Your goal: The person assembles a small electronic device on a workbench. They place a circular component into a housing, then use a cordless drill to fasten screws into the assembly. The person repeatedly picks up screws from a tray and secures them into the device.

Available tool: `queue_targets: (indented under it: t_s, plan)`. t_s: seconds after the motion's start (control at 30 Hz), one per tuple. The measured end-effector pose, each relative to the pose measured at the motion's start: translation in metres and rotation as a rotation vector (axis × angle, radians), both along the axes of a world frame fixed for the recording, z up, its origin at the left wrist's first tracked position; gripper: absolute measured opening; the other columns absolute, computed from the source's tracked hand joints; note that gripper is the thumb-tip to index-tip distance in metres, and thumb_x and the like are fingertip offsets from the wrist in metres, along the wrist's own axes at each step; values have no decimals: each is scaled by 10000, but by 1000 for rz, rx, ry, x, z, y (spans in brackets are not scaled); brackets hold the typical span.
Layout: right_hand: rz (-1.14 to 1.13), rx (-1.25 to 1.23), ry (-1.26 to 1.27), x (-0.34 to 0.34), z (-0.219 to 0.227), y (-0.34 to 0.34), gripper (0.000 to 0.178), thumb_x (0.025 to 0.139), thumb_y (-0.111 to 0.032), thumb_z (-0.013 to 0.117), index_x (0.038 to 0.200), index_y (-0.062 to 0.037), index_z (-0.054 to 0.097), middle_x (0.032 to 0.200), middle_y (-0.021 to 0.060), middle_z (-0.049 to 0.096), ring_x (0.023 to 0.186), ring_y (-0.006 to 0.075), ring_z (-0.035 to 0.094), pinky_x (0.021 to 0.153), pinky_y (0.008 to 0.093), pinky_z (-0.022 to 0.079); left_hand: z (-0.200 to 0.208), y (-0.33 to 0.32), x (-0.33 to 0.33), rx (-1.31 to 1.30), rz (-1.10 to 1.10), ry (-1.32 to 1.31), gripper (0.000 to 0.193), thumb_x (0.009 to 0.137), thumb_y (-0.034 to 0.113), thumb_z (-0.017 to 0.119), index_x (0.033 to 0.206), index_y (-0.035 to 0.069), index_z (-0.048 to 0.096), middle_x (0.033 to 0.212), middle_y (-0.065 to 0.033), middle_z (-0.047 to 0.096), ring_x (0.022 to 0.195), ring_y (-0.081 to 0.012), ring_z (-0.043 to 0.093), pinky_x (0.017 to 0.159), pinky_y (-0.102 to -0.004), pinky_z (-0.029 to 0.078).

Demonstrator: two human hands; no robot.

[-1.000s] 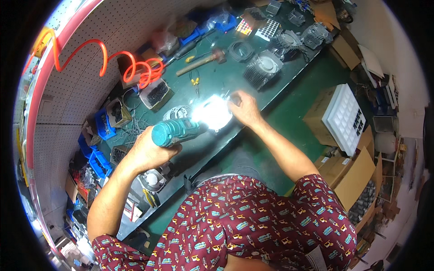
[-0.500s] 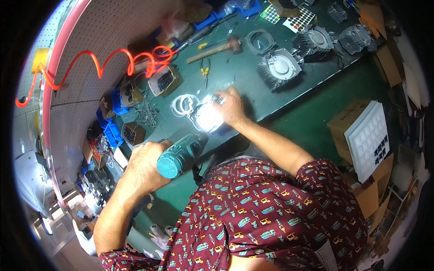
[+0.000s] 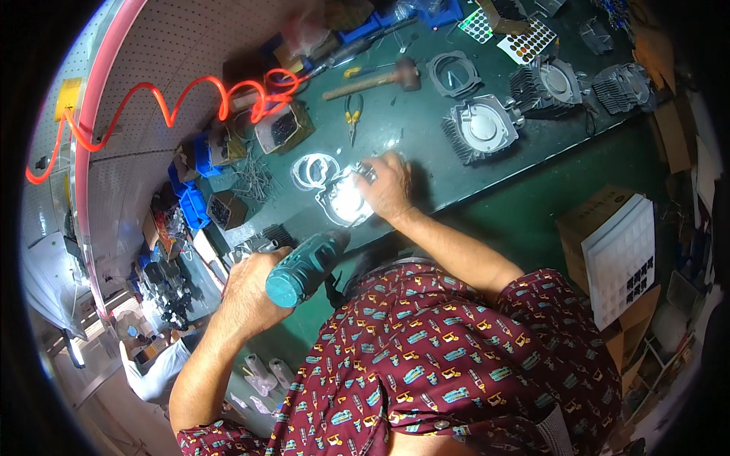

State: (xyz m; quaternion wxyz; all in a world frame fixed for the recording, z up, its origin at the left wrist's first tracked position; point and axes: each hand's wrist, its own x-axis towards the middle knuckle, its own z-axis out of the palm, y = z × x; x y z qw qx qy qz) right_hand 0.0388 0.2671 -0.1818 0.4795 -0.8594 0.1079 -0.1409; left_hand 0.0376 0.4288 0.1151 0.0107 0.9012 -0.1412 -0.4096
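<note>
My left hand is wrapped round a teal cordless drill, whose nose points at a round metal housing on the bench. Glare from the drill's light washes out much of the housing. My right hand grips the housing's far right edge, fingers bent over it; what lies under the fingertips is hidden. Beside the housing, ring-shaped gaskets lie flat. Beyond them are yellow-handled pliers and a wooden-handled hammer.
Finned metal cylinders stand on the right of the green bench, near a flat grey ring. Boxes of small screws and blue bins line the left side. A red coiled hose hangs above. Cartons stand at right.
The view has shifted slightly, so the bench things appear farther right. Both hands keep their holds on the drill and the housing. A finned part now shows beyond my left hand.
</note>
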Motion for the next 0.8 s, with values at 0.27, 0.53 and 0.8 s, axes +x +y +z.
queue_targets:
  t_s: [0.27, 0.53, 0.8]
  plan:
    - [12, -31, -10, -3, 2, 5, 342, 722, -314, 827, 966, -103, 712, 977, 97, 564, 1005, 290, 540, 886, 462, 366, -13, 15, -15, -5, 62, -32, 287, 733, 158, 764, 982, 43, 678, 798, -190, 708, 801, -376, 708, 739, -449, 561]
    - [1, -47, -52, -3, 0, 6, 333, 711, -307, 833, 950, -108, 715, 962, 91, 564, 991, 285, 542, 870, 450, 365, -17, 22, -21, -26, 106, -6, 349, 752, 201, 773, 1043, 40, 668, 876, -220, 714, 888, -411, 700, 785, -480, 560]
    - [-2, -71, -70, 1, -1, 7, 332, 725, -332, 815, 952, -108, 725, 974, 101, 588, 997, 292, 548, 868, 456, 365, -17, 29, -33, -138, 174, -49, 348, 771, 185, 768, 1087, 71, 676, 909, -203, 721, 903, -409, 696, 791, -469, 563]
